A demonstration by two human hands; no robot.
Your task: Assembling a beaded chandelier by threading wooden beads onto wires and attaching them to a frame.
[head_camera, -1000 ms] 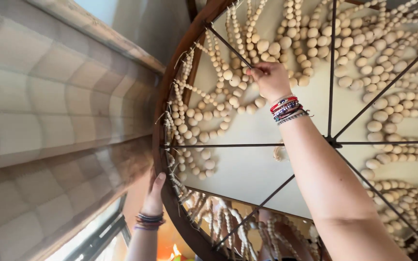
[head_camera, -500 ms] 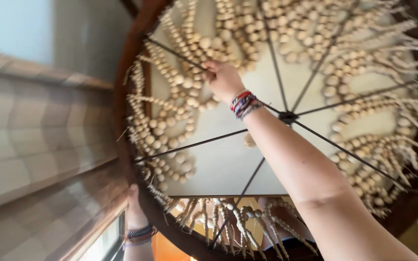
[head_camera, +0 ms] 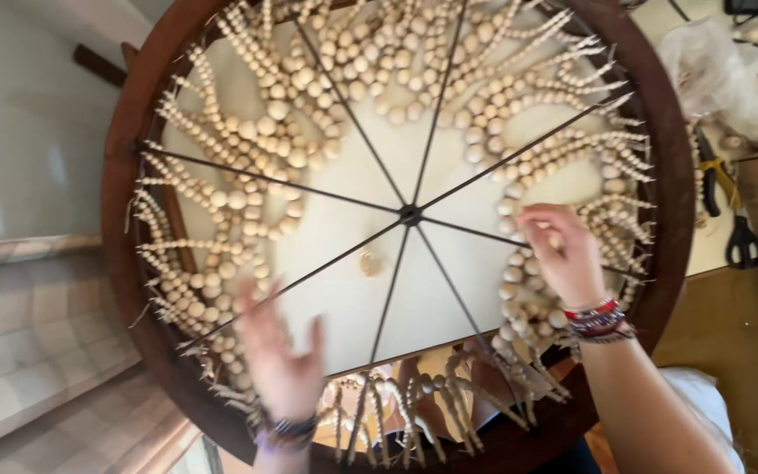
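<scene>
A big round wooden hoop (head_camera: 116, 219) fills most of the view, dark brown, with thin black spokes (head_camera: 475, 167) running from a small hub (head_camera: 410, 212) at its centre out to the rim. Behind the spokes sits a pale cream panel (head_camera: 344, 237). Strands of light wooden beads (head_camera: 247, 175) hang all round the inside of the rim, thickest from nine o'clock up through twelve and round to four, with more dangling at six. The right hand (head_camera: 563, 254) is at about four o'clock from the hub, fingers curled in among the bead strands there, pinching or gripping at them, though whether it actually holds a strand is hard to tell; coloured bracelets (head_camera: 598, 320) ring the wrist. The left hand (head_camera: 278, 355) is at about seven o'clock, blurred, fingers spread and holding nothing, just in front of the panel and near the lower beads, with a dark bracelet (head_camera: 287, 430) at the wrist. The two hands are well apart. Outside the hoop at three o'clock, scissors (head_camera: 743, 241) and pliers (head_camera: 712, 171) lie on a pale surface, below a clear plastic bag (head_camera: 721, 70).
</scene>
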